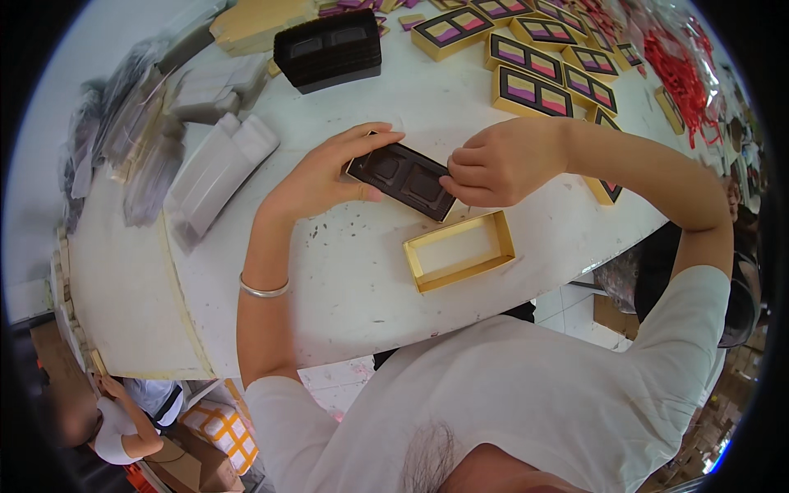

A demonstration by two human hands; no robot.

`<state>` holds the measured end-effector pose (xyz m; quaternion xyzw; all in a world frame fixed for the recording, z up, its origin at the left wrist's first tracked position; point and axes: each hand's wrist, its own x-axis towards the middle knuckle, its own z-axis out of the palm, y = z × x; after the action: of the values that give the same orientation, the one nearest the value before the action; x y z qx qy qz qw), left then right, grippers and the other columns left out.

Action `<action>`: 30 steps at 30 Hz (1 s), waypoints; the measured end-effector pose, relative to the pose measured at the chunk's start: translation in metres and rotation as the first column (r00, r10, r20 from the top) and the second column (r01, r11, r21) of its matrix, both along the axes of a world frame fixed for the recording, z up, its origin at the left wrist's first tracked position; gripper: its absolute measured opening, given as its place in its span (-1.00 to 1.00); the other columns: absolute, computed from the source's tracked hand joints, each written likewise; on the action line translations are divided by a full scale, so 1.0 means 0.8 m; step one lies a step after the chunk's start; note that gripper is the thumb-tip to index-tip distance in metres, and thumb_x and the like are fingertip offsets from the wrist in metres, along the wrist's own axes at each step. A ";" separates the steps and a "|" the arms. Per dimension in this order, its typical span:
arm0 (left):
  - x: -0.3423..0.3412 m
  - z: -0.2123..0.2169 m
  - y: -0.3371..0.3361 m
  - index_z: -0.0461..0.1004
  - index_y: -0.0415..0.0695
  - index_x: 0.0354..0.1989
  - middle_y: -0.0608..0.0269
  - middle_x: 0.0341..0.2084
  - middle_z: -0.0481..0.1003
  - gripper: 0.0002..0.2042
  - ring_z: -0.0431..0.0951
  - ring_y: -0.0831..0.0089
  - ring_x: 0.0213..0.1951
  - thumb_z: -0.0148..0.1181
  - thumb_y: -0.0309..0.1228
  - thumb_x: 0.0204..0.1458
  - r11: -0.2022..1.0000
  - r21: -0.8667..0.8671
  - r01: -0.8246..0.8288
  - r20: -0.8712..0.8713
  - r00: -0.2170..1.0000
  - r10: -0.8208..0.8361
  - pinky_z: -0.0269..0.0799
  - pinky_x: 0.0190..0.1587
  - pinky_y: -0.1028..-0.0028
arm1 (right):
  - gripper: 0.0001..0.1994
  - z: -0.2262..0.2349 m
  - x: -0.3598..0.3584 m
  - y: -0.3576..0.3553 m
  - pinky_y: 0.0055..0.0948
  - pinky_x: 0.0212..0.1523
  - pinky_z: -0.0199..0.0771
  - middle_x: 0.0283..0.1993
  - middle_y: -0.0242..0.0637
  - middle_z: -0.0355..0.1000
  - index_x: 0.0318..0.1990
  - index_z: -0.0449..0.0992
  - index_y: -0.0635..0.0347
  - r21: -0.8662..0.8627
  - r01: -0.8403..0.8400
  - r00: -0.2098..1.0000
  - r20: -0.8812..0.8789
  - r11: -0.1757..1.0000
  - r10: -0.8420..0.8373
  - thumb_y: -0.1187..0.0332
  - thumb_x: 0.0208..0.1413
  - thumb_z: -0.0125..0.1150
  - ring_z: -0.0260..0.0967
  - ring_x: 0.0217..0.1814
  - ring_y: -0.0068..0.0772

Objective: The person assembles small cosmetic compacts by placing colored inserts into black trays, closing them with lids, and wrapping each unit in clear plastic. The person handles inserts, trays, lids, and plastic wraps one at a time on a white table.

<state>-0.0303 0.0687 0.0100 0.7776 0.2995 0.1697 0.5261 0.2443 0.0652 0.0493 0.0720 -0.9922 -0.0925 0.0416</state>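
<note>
Left hand point(325, 171) grips edge to edge; right hand point(508, 160) is curled, whether pinching we can't tell. We see white table point(329, 279), filled boxes point(511, 106) far right, black stack point(329, 59) far left, gold box point(468, 273) nearer the body. Black tray point(403, 176) sits between hands, left on one end, right touching the other.

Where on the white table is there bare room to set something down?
Between the left forearm and the open gold box; also between the black tray stack and the boxes with purple-and-pink contents. Crowded: among those boxes, and far left, where translucent plastic pieces lie.
</note>
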 end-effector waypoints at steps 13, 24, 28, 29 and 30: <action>0.004 0.002 -0.008 0.33 -0.06 0.13 0.27 0.00 0.32 -0.33 0.34 0.37 0.02 0.40 -0.42 -0.30 0.990 0.128 -0.060 -0.048 0.997 0.067 0.35 -0.01 0.44 | -0.46 -0.020 0.011 -0.043 -0.30 0.05 0.29 0.04 -0.11 0.24 -0.09 0.43 0.40 -0.198 0.314 0.945 -0.031 0.929 -0.326 0.06 -0.07 0.12 0.25 0.02 -0.22; 0.011 0.024 -0.061 0.26 -0.09 0.12 0.10 0.05 0.29 -0.28 0.35 0.09 0.01 0.41 -0.19 -0.28 0.772 0.555 -0.309 -0.174 0.865 0.471 0.30 0.04 0.27 | -0.81 -0.016 -0.085 0.113 -0.35 0.00 0.33 -0.08 -0.18 0.40 -0.19 0.50 0.24 -0.282 0.624 0.554 -0.497 0.729 -0.667 0.39 0.04 0.16 0.30 0.02 -0.17; 0.002 0.045 -0.113 0.21 -0.08 0.18 0.05 0.10 0.24 -0.19 0.34 0.05 0.02 0.42 -0.11 -0.31 0.842 0.482 -0.240 -0.184 0.912 0.366 0.29 0.05 0.26 | -0.90 -0.017 -0.095 0.144 -0.31 -0.10 0.35 -0.24 -0.23 0.41 -0.37 0.50 0.28 -0.162 0.687 0.583 -0.458 0.708 -0.671 0.43 0.03 0.15 0.30 -0.11 -0.18; 0.007 0.046 -0.127 0.20 -0.08 0.19 0.04 0.11 0.23 -0.17 0.34 0.05 0.02 0.42 -0.10 -0.32 0.872 0.439 -0.215 -0.185 0.929 0.322 0.29 0.05 0.27 | -0.83 -0.022 -0.090 0.153 -0.38 -0.21 0.40 -0.38 -0.31 0.39 -0.52 0.47 0.25 -0.141 0.627 0.564 -0.597 0.766 -0.571 0.34 -0.01 0.18 0.38 -0.21 -0.31; 0.012 0.044 -0.141 0.20 -0.08 0.19 0.03 0.10 0.24 -0.17 0.34 0.06 0.01 0.42 -0.09 -0.32 0.877 0.435 -0.203 -0.191 0.931 0.311 0.29 0.05 0.26 | -0.86 -0.016 -0.093 0.151 -0.34 -0.21 0.39 -0.38 -0.24 0.37 -0.47 0.46 0.27 -0.184 0.595 0.561 -0.602 0.782 -0.568 0.37 -0.05 0.21 0.36 -0.23 -0.24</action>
<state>-0.0207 -0.0444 0.0449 0.8383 0.4238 0.1960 0.2817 0.1698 0.1864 0.0361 -0.2931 -0.8844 -0.1395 0.3354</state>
